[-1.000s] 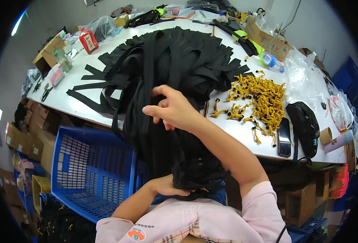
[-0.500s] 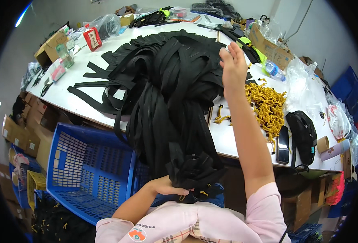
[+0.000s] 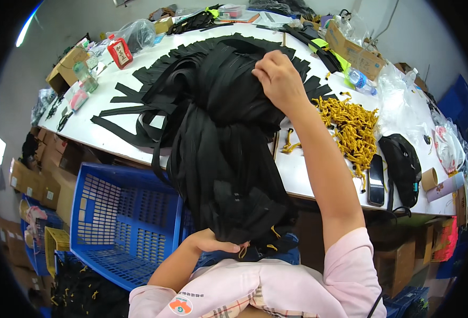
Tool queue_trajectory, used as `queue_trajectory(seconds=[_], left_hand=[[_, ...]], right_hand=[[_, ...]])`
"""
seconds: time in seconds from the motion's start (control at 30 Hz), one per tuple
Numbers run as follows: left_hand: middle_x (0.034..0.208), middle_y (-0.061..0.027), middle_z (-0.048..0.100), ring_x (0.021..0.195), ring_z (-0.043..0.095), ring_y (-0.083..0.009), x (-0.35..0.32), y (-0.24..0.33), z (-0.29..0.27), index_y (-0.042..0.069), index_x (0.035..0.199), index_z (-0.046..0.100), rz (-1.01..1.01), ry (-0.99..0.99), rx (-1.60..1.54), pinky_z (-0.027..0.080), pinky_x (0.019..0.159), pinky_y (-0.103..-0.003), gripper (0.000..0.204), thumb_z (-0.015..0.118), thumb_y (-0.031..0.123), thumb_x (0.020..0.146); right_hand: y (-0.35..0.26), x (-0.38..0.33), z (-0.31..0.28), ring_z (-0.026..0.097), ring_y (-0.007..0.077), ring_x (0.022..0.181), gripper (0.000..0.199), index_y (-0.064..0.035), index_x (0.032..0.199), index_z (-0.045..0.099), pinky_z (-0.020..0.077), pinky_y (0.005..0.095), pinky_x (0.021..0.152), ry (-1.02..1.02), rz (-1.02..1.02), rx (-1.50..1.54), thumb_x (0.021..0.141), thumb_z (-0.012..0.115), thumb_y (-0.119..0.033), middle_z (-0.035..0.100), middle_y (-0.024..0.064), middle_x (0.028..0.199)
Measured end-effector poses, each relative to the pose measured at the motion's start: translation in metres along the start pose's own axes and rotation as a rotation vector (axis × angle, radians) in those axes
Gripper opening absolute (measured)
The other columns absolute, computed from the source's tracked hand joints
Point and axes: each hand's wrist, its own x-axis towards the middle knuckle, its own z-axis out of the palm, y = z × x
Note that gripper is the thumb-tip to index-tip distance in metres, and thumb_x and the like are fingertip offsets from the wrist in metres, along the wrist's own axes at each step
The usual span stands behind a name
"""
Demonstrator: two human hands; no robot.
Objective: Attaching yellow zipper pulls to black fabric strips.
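The thick bundle of black straps (image 3: 218,138) spills off the front edge of the white table (image 3: 308,175) and hangs down toward the person's lap, with its upper ends fanned flat over the tabletop toward ten and twelve o'clock. The right hand (image 3: 279,79) sits on top of the heap, at about one o'clock from the middle of the bundle, fingers curled shut and pinching some of the strap material. The left hand (image 3: 210,244) is at six o'clock, cupped against the hanging lower ends and closed loosely on them. By my judgement the step in hand is sorting or separating straps from the heap, one hand steadying the bottom and the other picking at the top; the next move would call for a clean pinch on a single strap so the rest do not drag along. At three o'clock from the bundle lies a pile of yellow cords (image 3: 350,127), then a dark phone (image 3: 375,180) and a black pouch (image 3: 402,164). A blue crate (image 3: 122,222) stands under the table at eight o'clock.
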Motion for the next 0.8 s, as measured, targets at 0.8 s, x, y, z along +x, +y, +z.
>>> queue_trajectory(seconds=[0.8], left_hand=[[0.091, -0.0036, 0.055, 0.082, 0.053, -0.0121, 0.043, 0.013, 0.033, 0.004, 0.095, 0.055, 0.237, 0.485, -0.279, 0.042, 0.075, -0.023, 0.033, 0.066, 0.001, 0.063]], right_hand=[[-0.129, -0.194, -0.075, 0.048, 0.0075, 0.053, 0.005, 0.0003, 0.075, 0.051, 0.0384, 0.0194, 0.046, -0.085, 0.744, 1.131, 0.074, 0.054, 0.004, 0.049, 0.0083, 0.074]])
